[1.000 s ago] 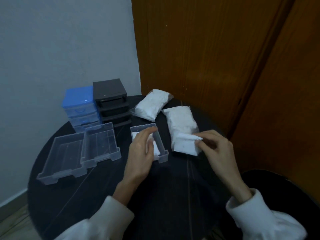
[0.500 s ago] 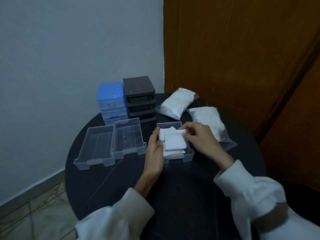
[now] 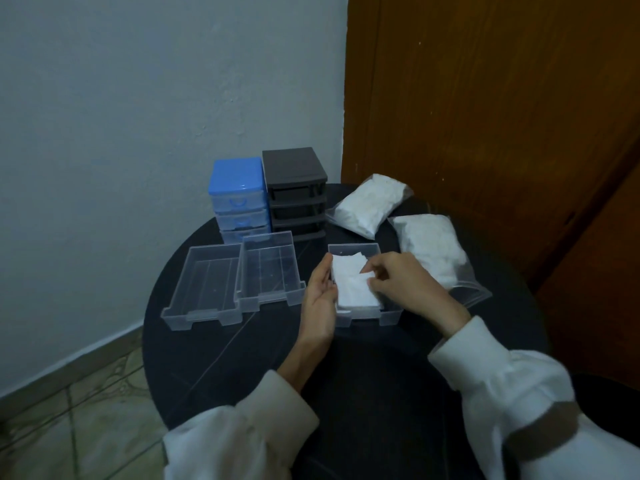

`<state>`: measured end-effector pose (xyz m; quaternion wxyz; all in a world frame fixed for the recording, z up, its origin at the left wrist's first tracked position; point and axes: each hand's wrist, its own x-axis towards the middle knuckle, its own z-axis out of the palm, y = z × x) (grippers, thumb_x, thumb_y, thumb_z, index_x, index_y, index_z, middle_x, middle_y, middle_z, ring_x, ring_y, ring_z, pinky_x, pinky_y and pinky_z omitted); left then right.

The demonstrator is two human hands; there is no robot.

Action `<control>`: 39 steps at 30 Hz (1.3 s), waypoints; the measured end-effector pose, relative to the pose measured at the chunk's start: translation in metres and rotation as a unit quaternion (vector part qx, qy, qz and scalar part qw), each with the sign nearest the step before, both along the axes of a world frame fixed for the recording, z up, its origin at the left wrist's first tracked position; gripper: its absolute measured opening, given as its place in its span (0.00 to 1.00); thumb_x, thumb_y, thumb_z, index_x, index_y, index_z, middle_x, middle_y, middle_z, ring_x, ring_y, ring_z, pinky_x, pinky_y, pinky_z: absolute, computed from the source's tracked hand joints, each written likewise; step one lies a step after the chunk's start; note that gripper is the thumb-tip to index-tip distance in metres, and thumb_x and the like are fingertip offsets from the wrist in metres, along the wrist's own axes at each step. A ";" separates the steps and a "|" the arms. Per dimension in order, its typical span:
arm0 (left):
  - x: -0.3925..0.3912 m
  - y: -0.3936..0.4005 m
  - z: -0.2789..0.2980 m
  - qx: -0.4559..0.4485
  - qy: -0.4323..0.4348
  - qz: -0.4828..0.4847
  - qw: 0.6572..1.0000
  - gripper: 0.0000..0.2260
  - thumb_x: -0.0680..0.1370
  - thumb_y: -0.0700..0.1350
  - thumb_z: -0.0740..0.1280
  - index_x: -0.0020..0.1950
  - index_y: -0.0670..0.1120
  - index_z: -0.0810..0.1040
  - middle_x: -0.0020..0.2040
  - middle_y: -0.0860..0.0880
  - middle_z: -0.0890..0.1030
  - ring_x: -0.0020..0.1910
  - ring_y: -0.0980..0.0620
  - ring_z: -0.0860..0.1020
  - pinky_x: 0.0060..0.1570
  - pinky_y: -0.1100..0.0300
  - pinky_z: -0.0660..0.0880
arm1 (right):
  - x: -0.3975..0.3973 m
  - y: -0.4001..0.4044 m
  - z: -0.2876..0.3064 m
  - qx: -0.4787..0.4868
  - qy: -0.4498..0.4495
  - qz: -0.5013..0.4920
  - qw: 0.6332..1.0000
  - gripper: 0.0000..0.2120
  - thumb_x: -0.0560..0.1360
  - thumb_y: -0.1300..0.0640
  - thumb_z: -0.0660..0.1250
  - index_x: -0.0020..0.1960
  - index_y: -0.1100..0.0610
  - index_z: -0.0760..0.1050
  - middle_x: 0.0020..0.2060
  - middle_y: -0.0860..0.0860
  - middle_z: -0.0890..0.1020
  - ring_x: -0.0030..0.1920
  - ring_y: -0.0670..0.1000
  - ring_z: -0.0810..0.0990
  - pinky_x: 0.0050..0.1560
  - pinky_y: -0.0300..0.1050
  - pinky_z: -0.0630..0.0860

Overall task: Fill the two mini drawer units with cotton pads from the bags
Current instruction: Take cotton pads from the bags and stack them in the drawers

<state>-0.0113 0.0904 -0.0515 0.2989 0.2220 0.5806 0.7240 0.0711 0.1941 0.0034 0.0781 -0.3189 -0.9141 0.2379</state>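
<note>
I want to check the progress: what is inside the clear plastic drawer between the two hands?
The clear plastic drawer holds a stack of white square cotton pads. The left hand steadies it; the right hand pinches the top pad. The pads cover the drawer floor.

drawer (image 3: 360,315): clear plastic | pads (image 3: 353,289): soft cotton | table (image 3: 363,375): dark, glossy
</note>
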 end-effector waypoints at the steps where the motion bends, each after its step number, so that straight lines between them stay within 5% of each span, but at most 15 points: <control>1: 0.000 0.000 0.000 0.000 -0.001 0.003 1.000 0.23 0.80 0.29 0.52 0.73 0.43 0.63 0.71 0.47 0.68 0.67 0.54 0.69 0.52 0.75 0.73 | 0.000 -0.003 -0.001 0.026 -0.010 -0.001 1.000 0.12 0.76 0.59 0.64 0.58 0.51 0.76 0.44 0.51 0.79 0.45 0.50 0.78 0.49 0.46 0.77; 5: -0.002 0.000 -0.001 -0.008 -0.004 0.008 1.000 0.22 0.80 0.29 0.52 0.73 0.42 0.62 0.72 0.45 0.67 0.70 0.50 0.67 0.63 0.63 0.69 | 0.002 -0.012 -0.002 0.156 -0.025 0.007 0.987 0.13 0.76 0.59 0.62 0.58 0.49 0.67 0.43 0.53 0.78 0.43 0.52 0.77 0.46 0.50 0.77; 11: -0.003 0.002 -0.002 -0.017 0.013 0.007 1.000 0.20 0.81 0.33 0.53 0.73 0.42 0.63 0.71 0.47 0.67 0.64 0.56 0.68 0.49 0.77 0.71 | 0.013 -0.018 0.003 0.195 0.000 0.027 0.980 0.13 0.79 0.57 0.58 0.61 0.53 0.74 0.59 0.50 0.75 0.58 0.49 0.72 0.54 0.46 0.73; 14: -0.004 0.001 -0.003 -0.022 0.020 0.000 1.000 0.22 0.80 0.32 0.54 0.73 0.43 0.62 0.73 0.47 0.66 0.65 0.56 0.68 0.57 0.71 0.70 | 0.021 -0.031 0.003 0.171 -0.001 0.084 0.982 0.19 0.81 0.52 0.54 0.71 0.51 0.64 0.70 0.48 0.66 0.69 0.47 0.64 0.65 0.43 0.65; 19: -0.003 0.001 -0.004 -0.016 0.025 -0.002 1.000 0.21 0.80 0.31 0.54 0.73 0.42 0.63 0.70 0.47 0.69 0.63 0.57 0.70 0.50 0.75 0.73 | 0.031 -0.052 -0.016 0.150 -0.071 0.153 0.974 0.27 0.82 0.47 0.49 0.77 0.53 0.45 0.77 0.49 0.47 0.76 0.46 0.47 0.72 0.42 0.50; 21: -0.003 0.001 -0.005 -0.008 0.025 -0.002 1.000 0.21 0.80 0.31 0.53 0.72 0.42 0.64 0.70 0.46 0.70 0.62 0.56 0.72 0.53 0.73 0.73 | 0.033 -0.054 -0.027 0.192 -0.059 0.143 0.969 0.26 0.81 0.47 0.52 0.75 0.57 0.56 0.75 0.54 0.58 0.74 0.50 0.60 0.69 0.45 0.62; 24: -0.002 0.001 -0.005 -0.010 0.042 0.000 0.999 0.20 0.80 0.31 0.53 0.73 0.41 0.64 0.69 0.46 0.70 0.62 0.55 0.72 0.53 0.74 0.72 | 0.032 -0.048 -0.038 0.235 -0.030 0.117 0.964 0.23 0.72 0.47 0.57 0.60 0.57 0.78 0.56 0.55 0.81 0.54 0.51 0.82 0.48 0.44 0.79; 30: -0.002 0.000 -0.005 -0.006 0.057 -0.007 0.998 0.21 0.80 0.31 0.52 0.73 0.40 0.63 0.69 0.46 0.70 0.63 0.56 0.70 0.53 0.76 0.71 | 0.031 -0.041 -0.045 0.291 -0.004 0.138 0.947 0.19 0.68 0.53 0.70 0.58 0.56 0.80 0.54 0.54 0.83 0.52 0.51 0.83 0.45 0.43 0.80; 33: -0.004 0.002 -0.008 -0.022 0.068 -0.002 0.997 0.21 0.80 0.31 0.53 0.73 0.41 0.63 0.70 0.46 0.69 0.65 0.55 0.70 0.56 0.75 0.70 | 0.031 -0.043 -0.043 0.267 -0.008 0.127 0.955 0.20 0.70 0.53 0.65 0.60 0.56 0.78 0.57 0.54 0.81 0.55 0.51 0.81 0.48 0.44 0.79; 36: -0.002 0.000 -0.007 -0.032 0.097 0.004 0.995 0.21 0.81 0.33 0.53 0.73 0.44 0.63 0.71 0.48 0.69 0.66 0.56 0.69 0.59 0.72 0.69 | 0.031 -0.045 -0.034 0.208 -0.020 0.147 0.967 0.22 0.81 0.52 0.54 0.74 0.55 0.60 0.73 0.52 0.63 0.72 0.50 0.64 0.68 0.43 0.63; 39: 0.001 -0.005 -0.004 -0.043 0.188 0.024 0.981 0.21 0.81 0.34 0.55 0.73 0.47 0.64 0.72 0.51 0.66 0.70 0.57 0.66 0.70 0.60 0.64 | 0.040 -0.046 -0.018 0.123 0.018 0.140 0.982 0.25 0.81 0.51 0.54 0.76 0.51 0.52 0.75 0.47 0.57 0.74 0.44 0.55 0.67 0.32 0.52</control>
